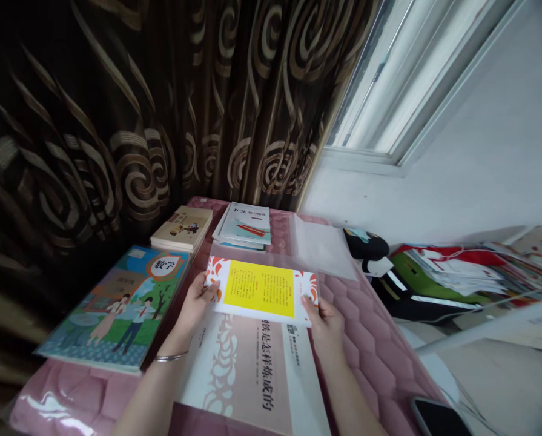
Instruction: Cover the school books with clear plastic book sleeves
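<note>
A paperback book (247,369) lies open on the pink table cover, showing a grey title page with large dark characters and a pale leaf pattern. Across its far side runs a cover flap (259,289) with a yellow text panel and red-and-white ornament at both ends. My left hand (200,301), with a silver bangle on the wrist, pinches the flap's left end. At the right end, the fingers of my right hand (323,318) grip the flap too, thumb on top. Clear plastic (280,261) shows just beyond the flap.
To the left lies a mathematics textbook (116,309); behind it are a stack of tan books (182,227) and white booklets (246,224). Translucent sheets (323,245) lie at the back right. A phone (438,418) rests at the near right, below bags and piled papers (456,269).
</note>
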Motion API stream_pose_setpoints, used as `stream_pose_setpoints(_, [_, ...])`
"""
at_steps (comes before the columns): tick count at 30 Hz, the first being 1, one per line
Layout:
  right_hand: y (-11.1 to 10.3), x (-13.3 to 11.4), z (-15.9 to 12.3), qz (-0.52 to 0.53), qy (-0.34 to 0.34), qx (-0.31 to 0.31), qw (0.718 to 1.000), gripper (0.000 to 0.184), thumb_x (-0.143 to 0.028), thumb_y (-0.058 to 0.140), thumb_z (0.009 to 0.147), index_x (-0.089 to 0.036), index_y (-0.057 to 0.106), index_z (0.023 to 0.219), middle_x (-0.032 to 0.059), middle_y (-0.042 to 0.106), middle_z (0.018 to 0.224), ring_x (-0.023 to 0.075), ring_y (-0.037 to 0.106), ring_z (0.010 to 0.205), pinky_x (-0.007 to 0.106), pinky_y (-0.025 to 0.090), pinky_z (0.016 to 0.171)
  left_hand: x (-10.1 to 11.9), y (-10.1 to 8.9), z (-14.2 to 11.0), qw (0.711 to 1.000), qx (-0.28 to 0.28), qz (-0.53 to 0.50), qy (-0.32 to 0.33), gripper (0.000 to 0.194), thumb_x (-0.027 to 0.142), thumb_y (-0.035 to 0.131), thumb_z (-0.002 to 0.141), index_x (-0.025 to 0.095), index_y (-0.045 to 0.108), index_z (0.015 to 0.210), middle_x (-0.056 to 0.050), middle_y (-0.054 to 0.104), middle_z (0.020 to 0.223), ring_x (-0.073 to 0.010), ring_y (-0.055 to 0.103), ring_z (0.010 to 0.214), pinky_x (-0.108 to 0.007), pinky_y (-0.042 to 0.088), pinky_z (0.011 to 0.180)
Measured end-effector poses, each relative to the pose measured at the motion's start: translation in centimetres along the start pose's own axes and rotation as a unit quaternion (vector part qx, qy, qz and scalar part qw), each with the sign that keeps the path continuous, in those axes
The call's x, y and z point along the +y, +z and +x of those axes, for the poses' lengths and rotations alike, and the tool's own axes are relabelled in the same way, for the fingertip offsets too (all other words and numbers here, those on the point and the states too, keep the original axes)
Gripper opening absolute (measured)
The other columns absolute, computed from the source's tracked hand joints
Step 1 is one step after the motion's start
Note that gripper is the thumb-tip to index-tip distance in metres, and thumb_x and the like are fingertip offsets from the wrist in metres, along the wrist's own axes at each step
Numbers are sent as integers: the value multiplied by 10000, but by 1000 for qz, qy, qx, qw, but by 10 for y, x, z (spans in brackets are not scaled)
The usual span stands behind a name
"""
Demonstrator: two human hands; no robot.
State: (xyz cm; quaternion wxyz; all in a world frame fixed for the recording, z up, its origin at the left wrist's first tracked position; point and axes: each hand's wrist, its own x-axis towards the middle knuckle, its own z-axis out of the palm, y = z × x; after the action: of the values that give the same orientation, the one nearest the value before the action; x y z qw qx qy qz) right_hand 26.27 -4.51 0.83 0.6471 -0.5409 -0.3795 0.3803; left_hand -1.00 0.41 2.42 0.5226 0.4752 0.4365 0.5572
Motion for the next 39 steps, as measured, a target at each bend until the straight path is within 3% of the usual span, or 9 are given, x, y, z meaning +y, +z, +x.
stream_pose_setpoints(8, [1,4,3,-35,13,19,999,522,-608,774,650,-160,756,917,45,737,722,218,639,560,292,491,463,-1,-2,-3,1000,25,7,-5,363,433,722,731,187,613,976,-42,710,913,-191,665,798,-294,509,751])
stream_pose_setpoints(13, [1,2,1,-15,5,14,1000,476,-570,783,662,-167,737,911,37,738,752,215,648,600,294,515,511,-1,-1,-1,1000,8,27,6,362,465,722,729,187,586,915,11,640,700,-148,600,613,-248,463,587])
stream_pose_setpoints(18, [3,-2,-3,25,-2,-1,1000,413,-520,799,664,-184,714,889,49,747,821,226,669,646,300,530,537,4,2,-2,999,8,36,19,355,487,710,740,191,569,877,26,607,648,-142,586,600,-239,447,572])
stream_pose_setpoints(27, [4,1,0,-27,-1,32,999,455,-577,789,643,-156,705,792,32,717,697,186,613,554,274,490,476,2,-1,-5,999,35,1,6,389,421,732,702,186,608,985,-45,710,955,-207,660,858,-276,500,737])
stream_pose_setpoints(34, [5,-2,-3,15,6,17,1000,445,-555,809,629,-167,719,827,52,742,775,210,653,609,286,511,502,7,2,-4,999,12,39,30,295,413,708,726,185,581,863,1,661,727,-156,608,660,-242,458,610])
stream_pose_setpoints(39, [6,-3,-4,23,-3,21,1000,460,-545,806,637,-180,742,910,63,757,836,241,686,675,320,552,566,7,3,-4,999,6,39,35,313,441,708,733,188,552,831,17,630,677,-136,583,612,-224,435,572])
